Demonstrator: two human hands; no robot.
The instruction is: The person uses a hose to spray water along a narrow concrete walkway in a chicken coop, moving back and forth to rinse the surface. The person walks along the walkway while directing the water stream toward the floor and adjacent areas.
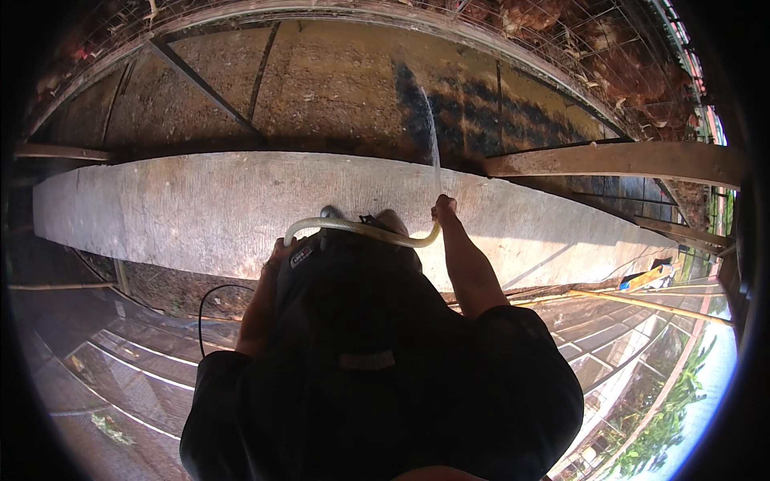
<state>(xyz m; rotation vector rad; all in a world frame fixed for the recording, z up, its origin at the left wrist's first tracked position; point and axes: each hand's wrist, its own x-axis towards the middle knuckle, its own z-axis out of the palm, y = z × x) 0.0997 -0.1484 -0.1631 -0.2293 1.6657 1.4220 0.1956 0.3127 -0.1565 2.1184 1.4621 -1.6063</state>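
Note:
A pale translucent hose [353,229] curves across my front from one hand to the other. My right hand [443,210] grips its end, and a thin jet of water [433,136] shoots from it over the concrete walkway [176,208] onto a dark wet patch of the sloped board [457,104] beyond. My left hand [279,255] holds the hose at my side, partly hidden by my dark clothing [377,353].
Wire cages with brown chickens [609,56] run along the top right. A wooden beam [626,160] juts out at right. Wire mesh panels [136,361] lie at lower left, with a thin black cable [202,309]. Bamboo poles [642,303] and green plants are at lower right.

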